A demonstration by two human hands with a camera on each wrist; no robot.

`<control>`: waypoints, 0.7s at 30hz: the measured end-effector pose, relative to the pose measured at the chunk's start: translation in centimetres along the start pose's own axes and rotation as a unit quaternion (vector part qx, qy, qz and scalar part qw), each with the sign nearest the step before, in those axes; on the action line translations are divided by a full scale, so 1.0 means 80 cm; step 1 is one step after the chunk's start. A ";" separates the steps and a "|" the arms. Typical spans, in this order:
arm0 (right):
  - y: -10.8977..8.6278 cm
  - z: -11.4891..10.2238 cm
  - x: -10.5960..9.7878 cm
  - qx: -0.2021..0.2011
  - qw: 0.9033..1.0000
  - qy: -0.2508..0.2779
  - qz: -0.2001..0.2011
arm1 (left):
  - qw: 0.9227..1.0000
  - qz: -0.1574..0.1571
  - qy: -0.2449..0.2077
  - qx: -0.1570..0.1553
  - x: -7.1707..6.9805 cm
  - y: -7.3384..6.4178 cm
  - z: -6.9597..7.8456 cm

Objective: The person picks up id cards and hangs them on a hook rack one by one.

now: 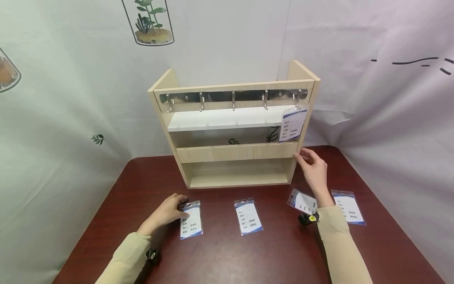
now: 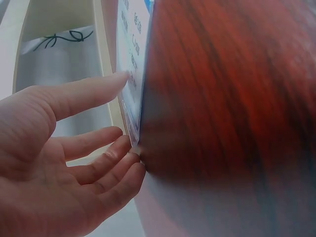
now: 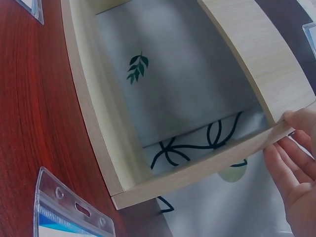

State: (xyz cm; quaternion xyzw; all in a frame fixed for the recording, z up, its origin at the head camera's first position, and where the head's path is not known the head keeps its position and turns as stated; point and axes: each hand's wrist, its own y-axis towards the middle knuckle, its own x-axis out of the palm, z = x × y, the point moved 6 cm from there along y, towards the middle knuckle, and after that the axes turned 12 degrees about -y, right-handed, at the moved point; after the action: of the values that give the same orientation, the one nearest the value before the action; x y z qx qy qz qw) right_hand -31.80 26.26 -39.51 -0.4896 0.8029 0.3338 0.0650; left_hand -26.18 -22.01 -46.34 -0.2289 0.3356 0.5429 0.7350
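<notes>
My left hand [image 1: 167, 211] is at a clear plastic badge holder [image 1: 191, 227] with a printed card, lying on the table at left. In the left wrist view its thumb [image 2: 106, 91] touches the card's face, and the other fingers sit by the slotted end, well apart from the thumb. My right hand [image 1: 313, 169] grips the right side panel of a light wooden rack [image 1: 235, 153], thumb in front and fingers behind. From the rack's rightmost metal hook [image 1: 297, 98] hangs another badge holder [image 1: 293, 125].
More badge holders lie on the dark red table [image 1: 227, 260]: one in the middle [image 1: 248, 217], one turned sideways [image 1: 303, 202] by my right wrist, one at far right [image 1: 348, 207]. Several hooks line the rack's metal strip [image 1: 216, 96]. A pale printed curtain [image 1: 230, 43] stands behind.
</notes>
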 end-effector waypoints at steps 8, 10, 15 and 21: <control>0.000 0.002 0.000 -0.011 1.000 -0.001 0.000 | 1.000 -0.013 0.006 -0.004 0.000 0.004 -0.001; 0.000 0.002 0.001 -0.012 1.000 -0.003 -0.003 | 1.000 -0.015 0.004 -0.004 0.001 0.005 -0.003; -0.001 0.002 0.001 -0.011 1.000 -0.003 -0.007 | 1.000 -0.017 -0.001 0.001 0.001 0.006 -0.005; 0.001 0.004 0.000 -0.010 1.000 -0.003 -0.003 | 1.000 -0.010 -0.005 0.000 0.001 0.008 -0.006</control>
State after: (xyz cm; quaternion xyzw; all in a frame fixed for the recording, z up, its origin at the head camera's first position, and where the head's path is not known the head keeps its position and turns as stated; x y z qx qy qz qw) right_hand -31.93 26.48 -39.71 -0.4912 0.7979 0.3437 0.0635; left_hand -26.92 -22.07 -46.68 -0.2294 0.3301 0.5368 0.7418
